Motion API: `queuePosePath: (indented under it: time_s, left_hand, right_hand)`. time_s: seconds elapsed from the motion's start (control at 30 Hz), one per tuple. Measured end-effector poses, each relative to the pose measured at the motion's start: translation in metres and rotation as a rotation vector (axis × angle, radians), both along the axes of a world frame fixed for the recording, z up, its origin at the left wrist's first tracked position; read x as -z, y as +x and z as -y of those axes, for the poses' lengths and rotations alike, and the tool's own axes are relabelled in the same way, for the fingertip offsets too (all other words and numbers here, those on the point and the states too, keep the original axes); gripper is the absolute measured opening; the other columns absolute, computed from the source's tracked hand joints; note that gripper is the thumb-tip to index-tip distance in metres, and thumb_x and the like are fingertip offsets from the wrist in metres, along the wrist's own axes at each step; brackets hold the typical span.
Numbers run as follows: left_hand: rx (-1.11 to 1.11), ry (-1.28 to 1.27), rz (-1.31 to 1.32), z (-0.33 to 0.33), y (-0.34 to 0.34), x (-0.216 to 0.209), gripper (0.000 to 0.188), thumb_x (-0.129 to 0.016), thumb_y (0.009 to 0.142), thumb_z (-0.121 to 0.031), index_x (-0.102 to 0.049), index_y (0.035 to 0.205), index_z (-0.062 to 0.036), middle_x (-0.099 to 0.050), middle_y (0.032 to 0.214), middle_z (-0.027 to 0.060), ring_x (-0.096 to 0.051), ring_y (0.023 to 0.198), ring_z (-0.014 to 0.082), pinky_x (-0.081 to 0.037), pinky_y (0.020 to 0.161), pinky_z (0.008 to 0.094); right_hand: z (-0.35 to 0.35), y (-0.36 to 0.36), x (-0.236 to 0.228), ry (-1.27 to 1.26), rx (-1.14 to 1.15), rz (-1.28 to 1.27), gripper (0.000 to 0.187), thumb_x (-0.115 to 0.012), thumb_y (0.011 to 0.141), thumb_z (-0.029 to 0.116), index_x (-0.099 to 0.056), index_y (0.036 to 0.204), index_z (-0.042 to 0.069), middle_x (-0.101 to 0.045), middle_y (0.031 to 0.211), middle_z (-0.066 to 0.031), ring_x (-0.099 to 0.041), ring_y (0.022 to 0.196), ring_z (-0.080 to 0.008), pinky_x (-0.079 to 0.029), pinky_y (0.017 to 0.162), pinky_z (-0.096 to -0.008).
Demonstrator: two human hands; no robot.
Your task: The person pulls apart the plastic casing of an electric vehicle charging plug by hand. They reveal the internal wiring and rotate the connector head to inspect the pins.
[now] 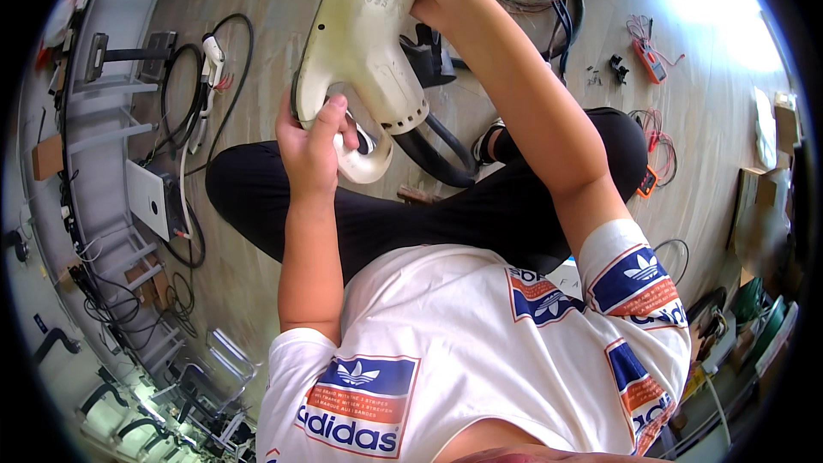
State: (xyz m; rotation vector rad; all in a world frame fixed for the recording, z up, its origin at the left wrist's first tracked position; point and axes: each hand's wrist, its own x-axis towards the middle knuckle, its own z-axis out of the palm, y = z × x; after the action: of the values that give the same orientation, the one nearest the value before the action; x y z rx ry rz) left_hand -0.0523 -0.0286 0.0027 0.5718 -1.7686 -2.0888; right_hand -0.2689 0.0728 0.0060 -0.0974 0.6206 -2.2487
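Observation:
A large cream-white EV charging gun (pixel 364 43) is held up over my crossed legs, its surface scuffed and faintly yellowed. My left hand (pixel 317 133) is closed round its handle at the lower left, thumb lying across the front. Just below that hand curves the white handle loop (pixel 373 165). From the gun's lower end runs a thick black cable (pixel 429 159). My right hand (pixel 430 4) reaches to the gun's head at the upper edge; its fingers are hidden there. Behind the gun is a black plastic part (pixel 433 58), partly covered.
Left on the floor lies a white charging plug (pixel 213 56) with coiled black cable, near a white box (pixel 153 199) and metal racks. Right are a red multimeter (pixel 651 62), small black parts (pixel 617 69) and an orange meter (pixel 645 181). Bundled wires (pixel 557 13) lie beyond my right arm.

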Motion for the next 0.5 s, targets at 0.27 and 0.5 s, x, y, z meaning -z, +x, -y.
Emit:
queuePosePath:
  time_s: [0.27, 0.5]
  left_hand:
    - [0.008, 0.199, 0.081, -0.004, -0.018, 0.001, 0.019, -0.069, 0.088, -0.011, -0.056, 0.1, -0.0036, -0.054, 0.068, 0.0038, -0.054, 0.051, 0.0146, -0.045, 0.049, 0.0285]
    - [0.121, 0.279, 0.109, -0.006, -0.027, 0.006, 0.023, -0.07, 0.091, -0.019, -0.056, 0.101, -0.0028, -0.054, 0.073, 0.0058, -0.057, 0.061, 0.0182, -0.052, 0.054, 0.0366]
  right_hand:
    - [0.014, -0.016, 0.035, 0.007, -0.046, 0.069, 0.037, -0.055, 0.098, 0.047, -0.067, 0.099, 0.012, -0.072, 0.087, -0.0061, -0.069, 0.076, -0.0211, -0.058, 0.073, -0.038]
    - [0.012, -0.026, 0.048, 0.125, -0.064, 0.139, 0.052, -0.047, 0.097, 0.058, -0.067, 0.099, 0.011, -0.072, 0.086, -0.0073, -0.069, 0.074, -0.0232, -0.057, 0.073, -0.039]
